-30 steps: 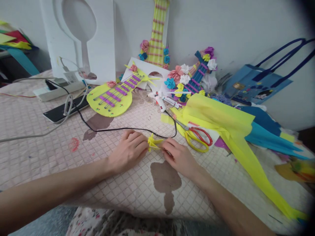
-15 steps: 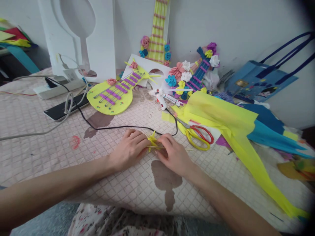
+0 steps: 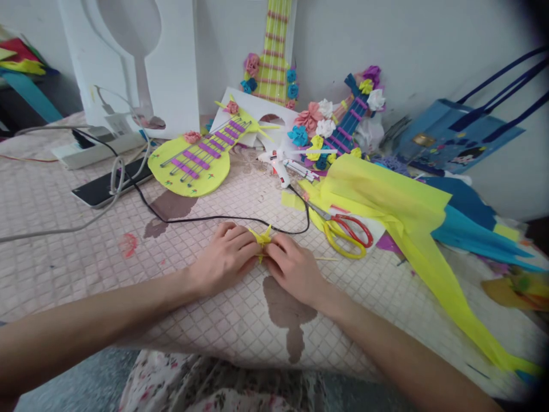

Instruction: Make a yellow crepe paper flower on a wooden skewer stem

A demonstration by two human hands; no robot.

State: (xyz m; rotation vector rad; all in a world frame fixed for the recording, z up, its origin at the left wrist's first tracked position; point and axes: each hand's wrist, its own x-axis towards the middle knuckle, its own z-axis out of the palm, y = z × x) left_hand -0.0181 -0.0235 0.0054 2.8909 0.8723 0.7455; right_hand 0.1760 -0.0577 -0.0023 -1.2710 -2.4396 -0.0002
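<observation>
"Curling inward, how does the left hand sit?"
"Palm down, fingertips pinching the spiky yellow piece, which sits between both hands, low over the cloth. The right hand mirrors it, pinching too; one thin stick pokes out beyond."
"Changed from a second ago?"
"Yes. A gap showed between them; the right has moved in, so the fingertips nearly meet."
"Count the rest?"
"One flat yellow guitar shape, one upright yellow guitar shape, one glue gun, one pair of scissors, one blue guitar shape, one blue bag."
</observation>
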